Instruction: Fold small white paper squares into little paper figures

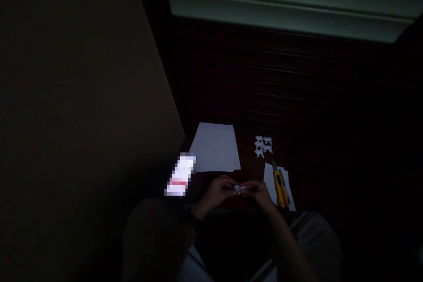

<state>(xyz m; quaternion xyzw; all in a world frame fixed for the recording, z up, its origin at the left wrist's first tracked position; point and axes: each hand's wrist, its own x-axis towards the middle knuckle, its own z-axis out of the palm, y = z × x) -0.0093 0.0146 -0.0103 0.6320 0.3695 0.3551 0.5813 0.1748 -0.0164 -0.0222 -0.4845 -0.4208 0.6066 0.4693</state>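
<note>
A small piece of folded white paper (239, 190) is pinched between my two hands, low in the middle of the view. My left hand (220, 191) grips its left side with the fingers closed. From the right, my right hand (257, 191) holds the other side between thumb and fingers. The fingers hide part of the paper, and the dim light blurs its folds. Beyond my hands, several small folded paper shapes (263, 146) sit grouped on the dark table.
White sheets (216, 147) lie stacked at the table's back left. A yellow utility knife (280, 187), blade showing, rests on a smaller paper piece (269, 180) at right. A bright pixelated screen (181, 175) is at left. A wall (99, 97) rises on the left, a slatted surface (264, 79) behind.
</note>
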